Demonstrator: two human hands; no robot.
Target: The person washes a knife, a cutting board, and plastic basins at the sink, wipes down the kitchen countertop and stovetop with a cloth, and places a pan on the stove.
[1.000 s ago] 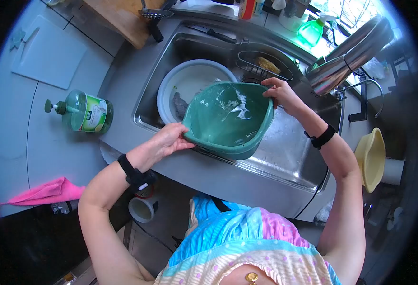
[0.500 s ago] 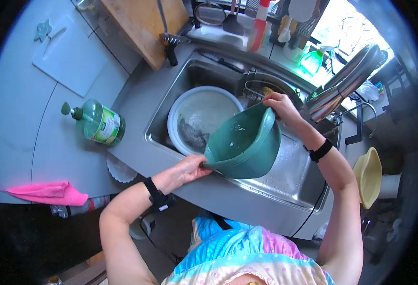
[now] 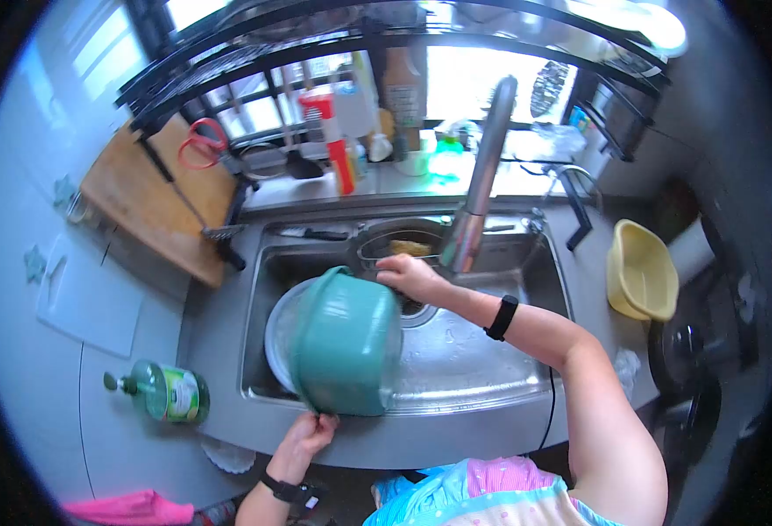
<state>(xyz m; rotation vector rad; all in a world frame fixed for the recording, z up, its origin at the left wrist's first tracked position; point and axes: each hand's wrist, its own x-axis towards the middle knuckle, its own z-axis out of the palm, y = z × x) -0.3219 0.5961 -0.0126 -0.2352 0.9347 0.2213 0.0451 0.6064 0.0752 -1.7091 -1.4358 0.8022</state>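
A green plastic basin (image 3: 351,351) is tipped on its side, its open mouth facing left over a pale round basin (image 3: 279,337) in the sink (image 3: 465,364). My left hand (image 3: 307,434) is closed on the green basin's near rim. At its far side, my right hand (image 3: 414,279) has curled fingers against the edge near the base; the fingertips are partly hidden. The inside of the green basin faces away from me. Beyond my right hand rises a metal faucet (image 3: 478,184), and a yellow sponge-like thing (image 3: 410,248) sits in a wire holder.
A green pump bottle (image 3: 171,393) stands left of the sink. A knife (image 3: 311,234) lies along the back ledge, with a wooden board (image 3: 162,202) leaning at the left. To the right is a yellow basin (image 3: 640,272). A black rack (image 3: 386,35) spans overhead.
The green basin has turned from showing its inside to lying tipped leftward over the pale basin. My right hand has shifted from its rim towards its base. My view has swung upward.
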